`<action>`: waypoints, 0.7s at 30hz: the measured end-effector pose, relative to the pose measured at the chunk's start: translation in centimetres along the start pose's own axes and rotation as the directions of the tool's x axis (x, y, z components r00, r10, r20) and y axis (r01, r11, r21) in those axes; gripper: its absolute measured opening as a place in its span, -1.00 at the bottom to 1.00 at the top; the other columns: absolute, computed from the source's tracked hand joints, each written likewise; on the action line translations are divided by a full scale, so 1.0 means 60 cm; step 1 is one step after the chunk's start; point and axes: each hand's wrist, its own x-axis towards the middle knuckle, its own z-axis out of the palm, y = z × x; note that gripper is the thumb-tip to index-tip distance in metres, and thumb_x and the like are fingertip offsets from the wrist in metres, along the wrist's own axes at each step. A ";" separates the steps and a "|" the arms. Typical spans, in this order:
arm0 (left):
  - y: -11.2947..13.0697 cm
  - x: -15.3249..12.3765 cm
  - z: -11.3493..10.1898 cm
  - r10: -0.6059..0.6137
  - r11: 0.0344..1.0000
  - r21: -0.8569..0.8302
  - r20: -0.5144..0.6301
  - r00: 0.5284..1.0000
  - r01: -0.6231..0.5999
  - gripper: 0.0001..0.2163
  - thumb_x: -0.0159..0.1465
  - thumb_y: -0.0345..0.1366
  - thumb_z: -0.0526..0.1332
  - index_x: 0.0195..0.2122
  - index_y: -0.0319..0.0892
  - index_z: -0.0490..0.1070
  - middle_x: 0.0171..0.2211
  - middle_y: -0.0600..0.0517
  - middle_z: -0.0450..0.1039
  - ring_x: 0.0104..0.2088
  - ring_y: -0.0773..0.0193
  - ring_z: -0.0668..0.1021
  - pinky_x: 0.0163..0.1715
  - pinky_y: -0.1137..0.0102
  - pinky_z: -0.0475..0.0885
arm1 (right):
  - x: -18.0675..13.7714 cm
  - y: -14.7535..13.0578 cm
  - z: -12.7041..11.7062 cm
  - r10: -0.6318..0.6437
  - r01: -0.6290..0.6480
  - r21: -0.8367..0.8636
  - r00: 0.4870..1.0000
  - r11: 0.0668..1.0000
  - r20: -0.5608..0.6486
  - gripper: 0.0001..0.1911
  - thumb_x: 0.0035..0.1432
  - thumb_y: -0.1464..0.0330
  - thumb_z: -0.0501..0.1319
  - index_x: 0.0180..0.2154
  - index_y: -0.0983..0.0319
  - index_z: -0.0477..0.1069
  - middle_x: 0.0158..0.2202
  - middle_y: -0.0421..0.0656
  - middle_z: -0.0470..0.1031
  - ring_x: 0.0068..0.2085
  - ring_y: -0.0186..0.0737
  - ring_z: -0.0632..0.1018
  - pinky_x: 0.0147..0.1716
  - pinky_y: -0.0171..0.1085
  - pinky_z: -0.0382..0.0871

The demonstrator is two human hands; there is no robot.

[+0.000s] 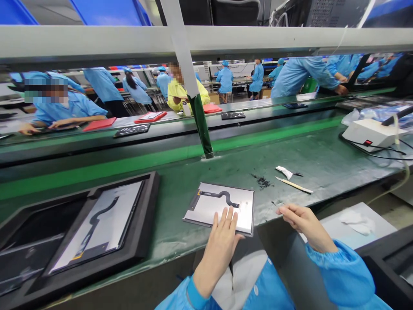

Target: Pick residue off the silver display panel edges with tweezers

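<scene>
A display panel (242,217) with a silver back and a curved black flex cable (219,195) lies on the green bench near its front edge. My left hand (222,234) rests flat on the panel's lower part, fingers stretched out. To the right of the panel, over the bench edge, my right hand (305,221) pinches something thin with a dark tip, too small to make out. Beyond it lie a knife with a pale yellow handle (295,185), a small pile of black scraps (263,181) and a black stick wrapped in white paper (285,172).
At left, a black foam tray (146,215) holds another display panel (112,215). A white device (371,133) with cables stands at the right. A post (201,125) rises from the bench. Co-workers sit beyond the line, where red trays (150,117) lie.
</scene>
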 end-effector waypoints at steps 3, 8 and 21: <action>0.008 0.001 0.002 -0.037 0.999 0.021 -0.007 0.999 0.037 -0.57 0.35 -0.35 0.20 0.22 -0.35 0.27 0.24 -0.31 0.32 0.25 -0.13 0.37 0.18 -0.04 0.34 | 0.000 -0.012 -0.004 0.003 -0.003 0.005 1.000 1.000 -0.015 -0.35 -0.16 -0.22 0.33 -0.42 0.27 0.52 -0.63 -0.37 0.03 -0.60 -0.44 -0.01 -0.62 -0.34 -0.24; 0.028 0.007 0.007 -0.117 0.992 0.044 -0.030 0.993 0.118 -0.55 0.37 -0.28 0.16 0.24 -0.36 0.25 0.25 -0.32 0.29 0.27 -0.13 0.35 0.19 -0.05 0.30 | 0.004 -0.024 -0.009 0.002 -0.001 0.016 0.999 1.000 -0.049 -0.36 -0.20 -0.20 0.35 -0.43 0.27 0.51 -0.64 -0.38 0.04 -0.61 -0.46 -0.01 -0.62 -0.33 -0.26; 0.049 0.017 0.007 -0.195 0.976 0.095 -0.030 0.980 0.197 -0.49 0.35 -0.16 0.23 0.24 -0.35 0.28 0.27 -0.32 0.27 0.28 -0.18 0.32 0.21 -0.05 0.28 | 0.016 -0.022 -0.022 -0.007 0.012 0.047 0.995 0.999 -0.098 -0.35 -0.23 -0.19 0.37 -0.44 0.29 0.51 -0.64 -0.38 0.07 -0.63 -0.49 0.00 -0.63 -0.35 -0.28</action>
